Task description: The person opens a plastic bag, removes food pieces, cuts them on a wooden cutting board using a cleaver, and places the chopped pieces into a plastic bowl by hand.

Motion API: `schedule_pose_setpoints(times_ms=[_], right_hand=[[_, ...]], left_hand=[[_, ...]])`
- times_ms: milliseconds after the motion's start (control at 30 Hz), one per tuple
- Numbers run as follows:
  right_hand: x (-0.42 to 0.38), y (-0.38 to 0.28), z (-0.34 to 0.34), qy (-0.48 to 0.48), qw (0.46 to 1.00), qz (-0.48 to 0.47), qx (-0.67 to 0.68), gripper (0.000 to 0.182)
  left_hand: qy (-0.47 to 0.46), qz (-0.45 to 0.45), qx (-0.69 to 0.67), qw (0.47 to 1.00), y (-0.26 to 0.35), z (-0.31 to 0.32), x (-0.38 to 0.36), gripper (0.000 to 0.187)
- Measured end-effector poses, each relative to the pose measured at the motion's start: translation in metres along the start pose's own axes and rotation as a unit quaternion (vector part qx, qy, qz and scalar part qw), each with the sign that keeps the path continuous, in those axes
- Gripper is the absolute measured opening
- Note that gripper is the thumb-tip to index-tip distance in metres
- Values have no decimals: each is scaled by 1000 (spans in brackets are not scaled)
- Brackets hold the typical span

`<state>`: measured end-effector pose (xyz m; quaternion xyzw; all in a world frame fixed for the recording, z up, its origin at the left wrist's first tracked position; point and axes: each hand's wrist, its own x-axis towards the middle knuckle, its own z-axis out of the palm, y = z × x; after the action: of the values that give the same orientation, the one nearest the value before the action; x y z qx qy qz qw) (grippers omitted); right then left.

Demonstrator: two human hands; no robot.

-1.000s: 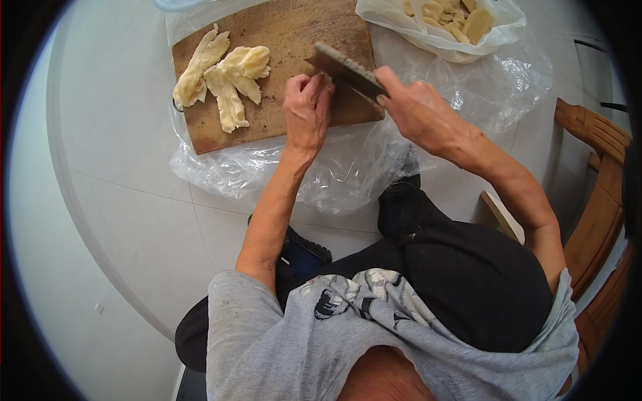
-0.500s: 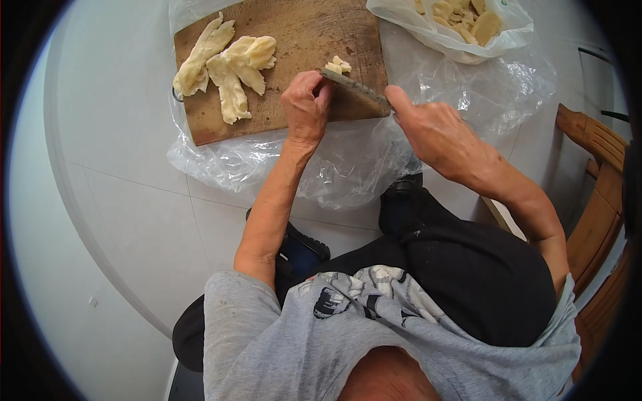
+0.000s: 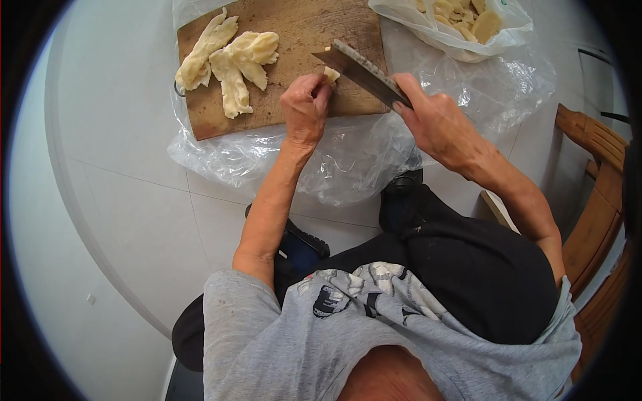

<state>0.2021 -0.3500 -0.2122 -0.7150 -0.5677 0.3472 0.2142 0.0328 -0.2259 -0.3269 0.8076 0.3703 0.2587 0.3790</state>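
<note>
My right hand [image 3: 438,123] is closed on the handle end of a cleaver [image 3: 364,77], whose broad blade is tilted above the wooden cutting board [image 3: 301,33]. Just left of the blade, my left hand [image 3: 306,103] is closed on a pale yellow piece of food [image 3: 331,74], its end poking out past the fingertips. Part of another pale bit shows behind the blade's tip. On the board's left side lie torn pale yellow strips of the same-looking food [image 3: 244,60]; its exact kind I cannot make out.
Beneath the board spreads a clear plastic sheet [image 3: 241,157] on the pale tiled floor [image 3: 134,220]. An open white plastic bag [image 3: 455,43] with several pale slices stands at the upper right. A wooden chair [image 3: 595,200] is at the right edge.
The cleaver has lifted and turned, so its flat side now shows. The piece in my left hand has come into view, while the cut bits are mostly hidden behind the blade.
</note>
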Motion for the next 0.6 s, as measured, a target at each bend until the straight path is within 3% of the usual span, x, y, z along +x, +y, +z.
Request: schedule_pose_setpoints(times_ms=[67, 367, 600], right_hand=[[-6, -5, -5, -19, 1000, -4, -23, 17], [8, -17, 10, -87, 987, 33, -127, 16], [9, 9, 12, 0, 999, 33, 24, 17]], left_hand=[[-20, -44, -16, 999, 9, -3, 2, 10], [-23, 21, 0, 1000, 4, -2, 1, 13], [33, 65, 65, 995, 4, 2, -9, 16]])
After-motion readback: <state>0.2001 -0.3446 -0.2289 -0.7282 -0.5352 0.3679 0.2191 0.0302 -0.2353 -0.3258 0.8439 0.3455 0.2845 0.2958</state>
